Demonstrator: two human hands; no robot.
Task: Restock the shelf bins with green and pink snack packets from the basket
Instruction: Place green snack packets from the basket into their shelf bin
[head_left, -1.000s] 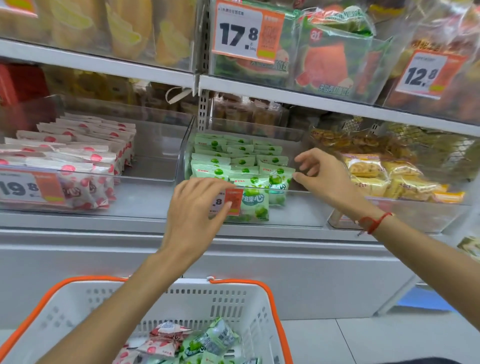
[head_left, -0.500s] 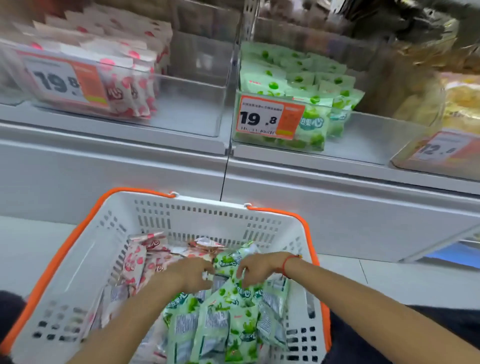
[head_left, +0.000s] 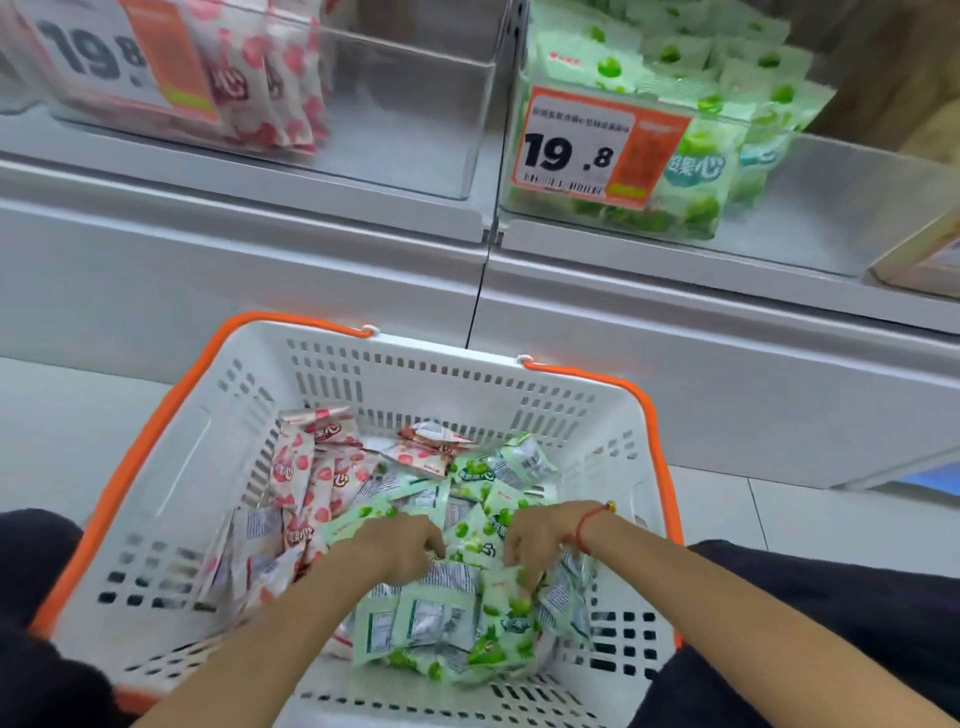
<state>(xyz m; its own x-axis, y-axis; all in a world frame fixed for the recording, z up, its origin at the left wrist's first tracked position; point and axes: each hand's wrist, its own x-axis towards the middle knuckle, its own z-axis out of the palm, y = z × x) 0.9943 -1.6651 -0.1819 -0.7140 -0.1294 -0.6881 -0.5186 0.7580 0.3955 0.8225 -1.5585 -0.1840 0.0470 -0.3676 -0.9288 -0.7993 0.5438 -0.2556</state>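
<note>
Both grips are down in the basket (head_left: 171, 499): the left hand (head_left: 400, 543) has its fingers curled into the green packets (head_left: 457, 618), and the right hand (head_left: 540, 535), a red string on its wrist, pinches into the same heap. The green packets fill the basket's near right part; pink packets (head_left: 306, 483) lie along its left side and far wall. Above, on the shelf (head_left: 363, 249), 2 clear bins stand side by side: the left bin (head_left: 441, 104) holds pink packets at its left end, the right bin (head_left: 831, 208) holds green ones behind a 19.8 tag (head_left: 587, 145).
</note>
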